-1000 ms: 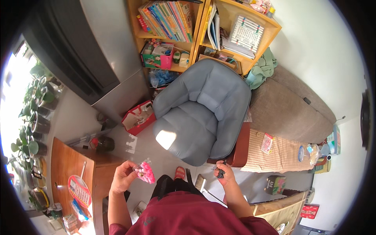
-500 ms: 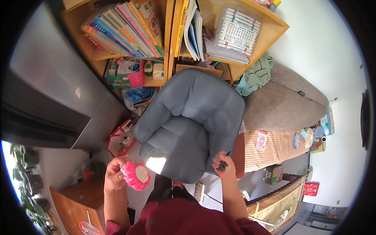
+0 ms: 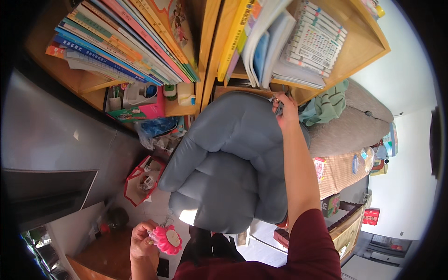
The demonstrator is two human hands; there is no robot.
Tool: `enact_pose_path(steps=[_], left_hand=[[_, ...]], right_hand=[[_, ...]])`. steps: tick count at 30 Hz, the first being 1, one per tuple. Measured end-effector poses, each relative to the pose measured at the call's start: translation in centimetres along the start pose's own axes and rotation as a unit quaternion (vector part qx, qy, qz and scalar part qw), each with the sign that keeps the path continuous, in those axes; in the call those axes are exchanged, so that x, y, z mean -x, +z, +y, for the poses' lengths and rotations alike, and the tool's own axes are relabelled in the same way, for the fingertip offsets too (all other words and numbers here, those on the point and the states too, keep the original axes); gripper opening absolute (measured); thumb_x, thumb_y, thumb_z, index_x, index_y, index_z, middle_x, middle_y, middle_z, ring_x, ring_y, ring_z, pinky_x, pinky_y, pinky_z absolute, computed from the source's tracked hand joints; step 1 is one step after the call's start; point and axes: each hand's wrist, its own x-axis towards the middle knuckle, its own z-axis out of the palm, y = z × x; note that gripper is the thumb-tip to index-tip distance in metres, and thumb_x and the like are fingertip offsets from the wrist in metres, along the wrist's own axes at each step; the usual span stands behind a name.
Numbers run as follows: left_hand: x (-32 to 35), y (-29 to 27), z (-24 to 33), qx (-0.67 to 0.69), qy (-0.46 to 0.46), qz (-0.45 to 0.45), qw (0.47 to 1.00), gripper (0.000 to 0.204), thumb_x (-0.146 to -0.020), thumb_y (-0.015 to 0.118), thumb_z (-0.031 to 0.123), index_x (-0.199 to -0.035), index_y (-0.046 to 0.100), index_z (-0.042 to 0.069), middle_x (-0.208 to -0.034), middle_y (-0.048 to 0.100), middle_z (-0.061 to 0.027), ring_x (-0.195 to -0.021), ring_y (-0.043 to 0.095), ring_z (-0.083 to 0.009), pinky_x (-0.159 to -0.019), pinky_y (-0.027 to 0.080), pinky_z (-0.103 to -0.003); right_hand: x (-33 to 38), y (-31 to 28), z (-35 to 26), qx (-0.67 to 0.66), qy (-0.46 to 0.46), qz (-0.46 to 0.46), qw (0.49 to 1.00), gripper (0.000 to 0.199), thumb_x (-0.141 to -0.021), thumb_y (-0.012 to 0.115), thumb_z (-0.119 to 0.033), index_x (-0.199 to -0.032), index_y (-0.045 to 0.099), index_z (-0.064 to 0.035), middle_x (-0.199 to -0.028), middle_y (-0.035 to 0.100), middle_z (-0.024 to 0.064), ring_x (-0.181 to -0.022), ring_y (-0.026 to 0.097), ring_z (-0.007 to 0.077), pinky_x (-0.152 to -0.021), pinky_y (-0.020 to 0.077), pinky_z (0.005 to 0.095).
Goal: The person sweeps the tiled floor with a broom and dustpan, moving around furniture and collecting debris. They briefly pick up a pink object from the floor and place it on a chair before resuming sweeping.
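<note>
Flower (image 3: 168, 240) is pinched by the left hand (image 3: 141, 243) while, apparently in a reaching step, dark thing (image 3: 279, 110) is clamped by the right hand (image 3: 290, 112) near the shelf (image 3: 361, 44), steady aim being needed.

Left hand: yours, low, gripping one pink flower-shaped item (image 3: 169, 239) with pale centre. Right hand (image 3: 288, 111): yours, raised at the grey armchair's (image 3: 224, 179) backrest, holding one small dark item (image 3: 279, 110), kind unclear. Beyond: wooden bookcase (image 3: 366, 35), leaning books (image 3: 119, 44), clear marker case (image 3: 317, 41). Beside chair: green cloth (image 3: 330, 105).
</note>
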Motion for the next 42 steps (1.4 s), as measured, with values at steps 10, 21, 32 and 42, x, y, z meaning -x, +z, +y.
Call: enact_pose_path(steps=[10, 21, 32, 42], left_hand=[[-0.8, -3.0, -0.4, 0.039, -0.035, 0.070, 0.996, 0.029, -0.068, 0.074, 0.013, -0.086, 0.056, -0.001, -0.086, 0.058, -0.0103, -0.077, 0.056, -0.0186, -0.072, 0.044, -0.029], [-1.6, -3.1, -0.8, 0.030, -0.049, 0.076, 0.995, 0.028, -0.069, 0.074, 0.012, -0.085, 0.055, -0.001, -0.087, 0.056, -0.0108, -0.078, 0.055, -0.0179, -0.072, 0.043, -0.028], [-8.6, 2.9, -1.6, 0.013, 0.033, -0.087, 0.996, 0.021, -0.077, 0.060, 0.011, -0.092, 0.053, -0.001, -0.090, 0.053, -0.0111, -0.083, 0.051, -0.0202, -0.072, 0.041, -0.032], [-16.7, 12.4, -6.3, 0.153, -0.030, -0.047, 0.987, 0.013, -0.085, 0.051, 0.001, -0.097, 0.049, 0.005, -0.093, 0.055, -0.0033, -0.085, 0.053, -0.0116, -0.076, 0.043, -0.026]], right_hand=[[-11.2, 0.9, 3.4, 0.686, -0.183, 0.034, 0.704, 0.051, -0.081, 0.057, -0.022, -0.125, 0.040, -0.0027, -0.126, 0.044, 0.0135, -0.114, 0.042, 0.0252, -0.094, 0.0367, 0.0326], [-10.7, 10.6, 4.6, 0.567, -0.190, -0.011, 0.801, 0.038, -0.084, 0.054, -0.022, -0.116, 0.047, -0.0039, -0.119, 0.050, 0.0139, -0.106, 0.049, 0.0240, -0.090, 0.0399, 0.0353], [3.8, 6.4, 4.3, 0.387, -0.284, -0.038, 0.876, 0.030, -0.088, 0.049, -0.026, -0.108, 0.054, -0.0039, -0.113, 0.055, 0.0137, -0.099, 0.055, 0.0228, -0.085, 0.0435, 0.0371], [21.4, 1.9, 10.2, -0.136, 0.265, -0.232, 0.926, 0.049, -0.090, 0.043, -0.041, -0.114, 0.050, 0.0011, -0.093, 0.061, 0.0104, -0.098, 0.056, 0.0211, -0.074, 0.0484, 0.0330]])
